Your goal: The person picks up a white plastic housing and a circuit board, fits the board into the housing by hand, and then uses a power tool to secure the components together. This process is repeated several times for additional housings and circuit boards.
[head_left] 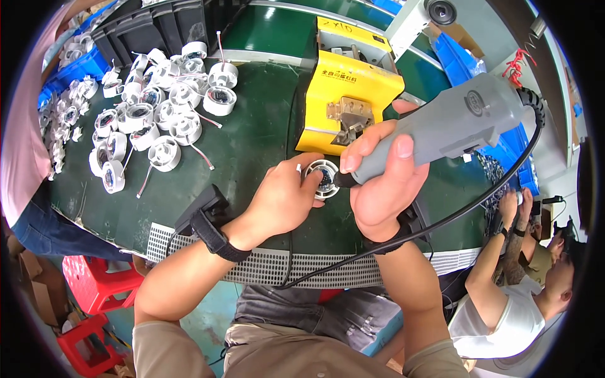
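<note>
My left hand (280, 198) is closed on a round white plastic housing (326, 179) with a dark circuit board inside, steadying it against the green table. In my right hand (391, 183) is a grey electric screwdriver (444, 132), its fingers wrapped round the front of the body. The screwdriver lies tilted, with its black nose (344, 180) at the right side of the housing. The bit's tip is too small to make out. A black cable (479, 214) runs from its rear end down past my right wrist and across the table's front edge.
A yellow machine (346, 88) stands just beyond my hands. Several white housings (164, 154), some with wires, lie at the left before a black crate (151, 28). Many screws (498, 179) and a blue bin (526, 157) are at the right, near a co-worker's hands (518, 208).
</note>
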A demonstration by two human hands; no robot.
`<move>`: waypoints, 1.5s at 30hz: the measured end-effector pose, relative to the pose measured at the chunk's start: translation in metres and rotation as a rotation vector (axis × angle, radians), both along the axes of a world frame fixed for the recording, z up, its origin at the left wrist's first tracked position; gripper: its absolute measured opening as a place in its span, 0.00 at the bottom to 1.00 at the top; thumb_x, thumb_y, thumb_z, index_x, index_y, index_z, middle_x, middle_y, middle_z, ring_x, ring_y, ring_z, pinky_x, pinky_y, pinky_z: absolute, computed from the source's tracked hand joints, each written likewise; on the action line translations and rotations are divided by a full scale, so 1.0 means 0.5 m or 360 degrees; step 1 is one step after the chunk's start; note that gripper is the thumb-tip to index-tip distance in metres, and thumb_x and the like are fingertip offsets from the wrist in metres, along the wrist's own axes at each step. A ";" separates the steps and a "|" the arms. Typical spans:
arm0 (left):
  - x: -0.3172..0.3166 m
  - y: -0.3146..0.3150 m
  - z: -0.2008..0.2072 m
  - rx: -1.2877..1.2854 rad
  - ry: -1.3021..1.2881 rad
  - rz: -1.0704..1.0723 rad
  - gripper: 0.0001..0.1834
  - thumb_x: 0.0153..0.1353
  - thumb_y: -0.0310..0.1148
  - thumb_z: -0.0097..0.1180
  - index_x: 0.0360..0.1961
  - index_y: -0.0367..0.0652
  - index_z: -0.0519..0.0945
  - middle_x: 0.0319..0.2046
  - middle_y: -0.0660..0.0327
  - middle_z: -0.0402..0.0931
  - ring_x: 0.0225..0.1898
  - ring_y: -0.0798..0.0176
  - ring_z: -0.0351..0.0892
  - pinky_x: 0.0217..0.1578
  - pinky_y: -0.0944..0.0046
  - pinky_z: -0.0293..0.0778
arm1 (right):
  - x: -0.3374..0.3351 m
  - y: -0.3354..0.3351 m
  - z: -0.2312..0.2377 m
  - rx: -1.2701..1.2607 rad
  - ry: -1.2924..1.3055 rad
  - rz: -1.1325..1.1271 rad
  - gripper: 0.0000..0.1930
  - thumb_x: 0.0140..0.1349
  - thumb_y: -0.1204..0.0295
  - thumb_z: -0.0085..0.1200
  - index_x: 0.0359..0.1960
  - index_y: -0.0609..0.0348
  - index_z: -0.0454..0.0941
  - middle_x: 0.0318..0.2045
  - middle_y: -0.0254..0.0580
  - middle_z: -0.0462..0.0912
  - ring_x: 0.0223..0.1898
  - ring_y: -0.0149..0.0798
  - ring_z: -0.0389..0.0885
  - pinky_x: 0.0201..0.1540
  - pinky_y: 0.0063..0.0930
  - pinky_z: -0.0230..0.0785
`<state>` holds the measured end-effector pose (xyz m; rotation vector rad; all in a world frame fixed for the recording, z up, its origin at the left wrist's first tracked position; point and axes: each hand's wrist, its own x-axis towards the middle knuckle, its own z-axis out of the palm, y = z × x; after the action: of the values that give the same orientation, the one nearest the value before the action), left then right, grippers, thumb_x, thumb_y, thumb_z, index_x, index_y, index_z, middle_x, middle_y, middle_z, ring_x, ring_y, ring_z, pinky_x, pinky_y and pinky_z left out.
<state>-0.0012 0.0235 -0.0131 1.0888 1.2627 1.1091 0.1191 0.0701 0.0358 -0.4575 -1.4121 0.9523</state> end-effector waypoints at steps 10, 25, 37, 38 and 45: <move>0.000 0.001 0.008 -0.0005 0.0086 -0.0015 0.18 0.65 0.28 0.47 0.53 0.30 0.73 0.34 0.47 0.81 0.29 0.57 0.85 0.32 0.64 0.79 | 0.000 -0.001 -0.012 -0.0038 -0.0025 0.0105 0.26 0.66 0.56 0.47 0.52 0.67 0.58 0.23 0.42 0.72 0.18 0.34 0.71 0.22 0.28 0.70; -0.001 0.004 0.014 -0.0077 0.0170 -0.0104 0.18 0.68 0.27 0.45 0.55 0.28 0.70 0.40 0.54 0.79 0.35 0.66 0.81 0.36 0.68 0.83 | 0.003 0.002 -0.004 -0.0065 0.0098 0.0151 0.26 0.66 0.56 0.46 0.53 0.67 0.57 0.23 0.42 0.72 0.18 0.34 0.72 0.21 0.28 0.69; 0.002 0.000 0.003 -0.0009 0.0123 0.0017 0.17 0.65 0.29 0.48 0.51 0.30 0.74 0.31 0.48 0.81 0.27 0.58 0.85 0.31 0.63 0.78 | -0.007 0.002 -0.013 -0.0098 -0.0030 0.0157 0.24 0.67 0.57 0.46 0.52 0.65 0.59 0.22 0.40 0.72 0.17 0.32 0.71 0.22 0.27 0.69; 0.002 -0.001 0.006 -0.0014 0.0145 0.0032 0.17 0.65 0.29 0.48 0.51 0.30 0.74 0.31 0.48 0.81 0.27 0.58 0.85 0.31 0.63 0.78 | -0.009 0.001 -0.014 -0.0096 -0.0036 0.0167 0.23 0.67 0.57 0.46 0.52 0.65 0.59 0.22 0.40 0.72 0.17 0.32 0.71 0.22 0.27 0.69; 0.008 0.013 -0.007 0.0086 0.0118 0.0019 0.16 0.64 0.28 0.49 0.50 0.30 0.75 0.32 0.48 0.81 0.27 0.59 0.85 0.30 0.63 0.79 | 0.016 0.009 -0.024 0.0094 -0.0120 0.0217 0.25 0.66 0.58 0.47 0.53 0.66 0.57 0.23 0.42 0.72 0.19 0.32 0.72 0.23 0.26 0.70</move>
<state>0.0026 0.0303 -0.0169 1.1740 1.3050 1.1262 0.1271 0.0745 0.0236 -0.3594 -1.5514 1.0085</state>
